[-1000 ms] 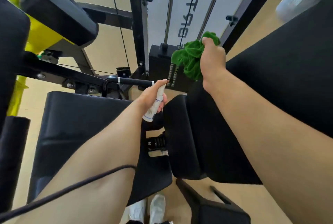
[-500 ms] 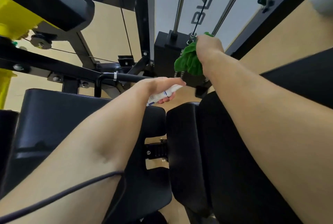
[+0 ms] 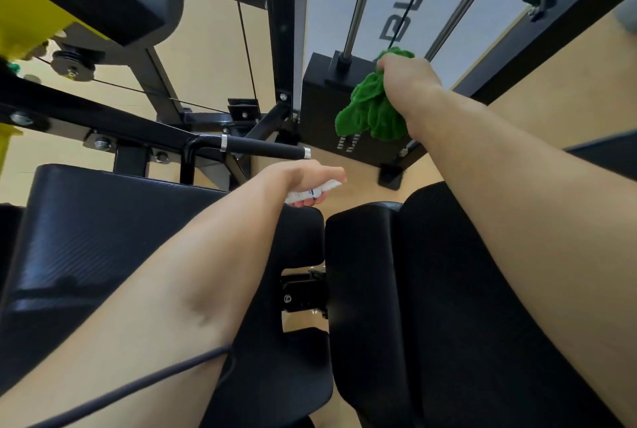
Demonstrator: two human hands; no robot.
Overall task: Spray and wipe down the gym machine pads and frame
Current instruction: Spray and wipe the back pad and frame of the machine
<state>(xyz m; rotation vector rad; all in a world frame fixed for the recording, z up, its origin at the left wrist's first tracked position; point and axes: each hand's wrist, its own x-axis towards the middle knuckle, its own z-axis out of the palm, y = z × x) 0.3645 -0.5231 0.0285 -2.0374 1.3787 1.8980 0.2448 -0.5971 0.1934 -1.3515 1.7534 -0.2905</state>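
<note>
My right hand is closed around a crumpled green cloth and presses it against the top of the black weight stack, beside a chrome guide rod. My left hand grips a small white spray bottle, held nearly level above the gap between two black pads. The left pad lies under my left forearm. The right pad lies under my right forearm.
A black handle bar with chrome rings juts out just above my left hand. Black frame uprights, a thin cable and a yellow machine part fill the upper left. A dark cord crosses my left forearm. The floor is tan.
My right hand with the cloth has moved up and forward onto the top of the weight stack. The spray bottle has tipped from upright to nearly level. My view has tilted upward.
</note>
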